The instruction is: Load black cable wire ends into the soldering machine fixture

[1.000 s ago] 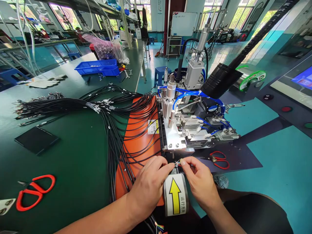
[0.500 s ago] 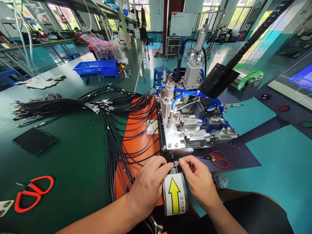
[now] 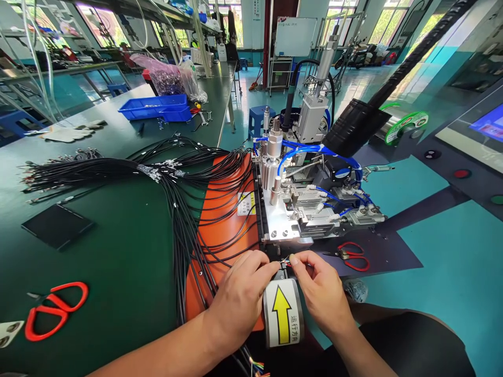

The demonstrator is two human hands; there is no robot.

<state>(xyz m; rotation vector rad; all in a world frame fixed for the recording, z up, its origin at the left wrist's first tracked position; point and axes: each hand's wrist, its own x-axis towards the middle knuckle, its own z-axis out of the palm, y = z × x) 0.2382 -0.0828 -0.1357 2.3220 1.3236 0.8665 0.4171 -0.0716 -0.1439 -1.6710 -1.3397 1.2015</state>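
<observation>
red scissors [image 3: 55, 309] lie far left on the green bench [image 3: 118, 272], black cables [image 3: 184, 209] fanning over the orange mat [image 3: 220, 230]. the left hand [image 3: 239, 298] and right hand [image 3: 322, 293], fingertips together, pinch thin coloured wires [image 3: 285, 260] just below the metal machine [image 3: 302, 209], above the yellow arrow label [image 3: 283, 313].

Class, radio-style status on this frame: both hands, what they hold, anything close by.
Left hand and right hand pinching thin coloured wire ends at machine front. Arrow label between wrists. Black cables beside left hand.
</observation>
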